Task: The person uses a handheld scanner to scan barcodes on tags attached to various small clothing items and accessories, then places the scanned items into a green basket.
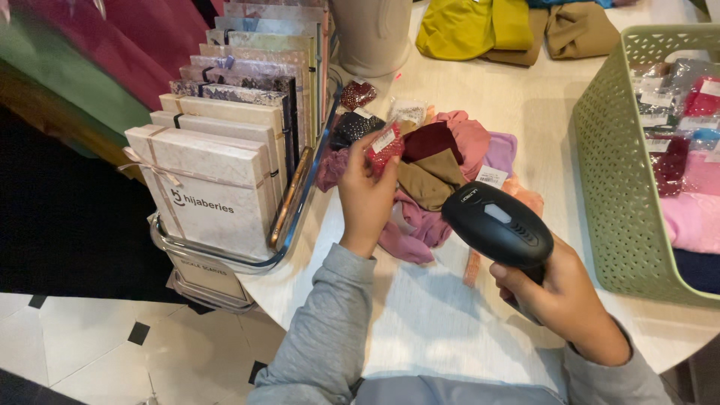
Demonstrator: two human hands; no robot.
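Note:
My left hand [365, 196] holds up a small clear packet of red fabric with a white label [385, 147], just above a heap of folded cloths [442, 169] in pink, maroon, tan and lilac on the white table [442, 315]. My right hand [564, 300] grips the handle of a black handheld barcode scanner [496, 225]. The scanner's head points left toward the packet, about a hand's width away from it. More small packets in dark and red [356, 112] lie behind the heap.
A light green plastic basket [615, 180] with several wrapped packets stands at the right. A wire rack of patterned gift boxes [217, 165] sits at the table's left edge. Yellow and tan cloths [517, 30] and a beige container [371, 34] lie at the back.

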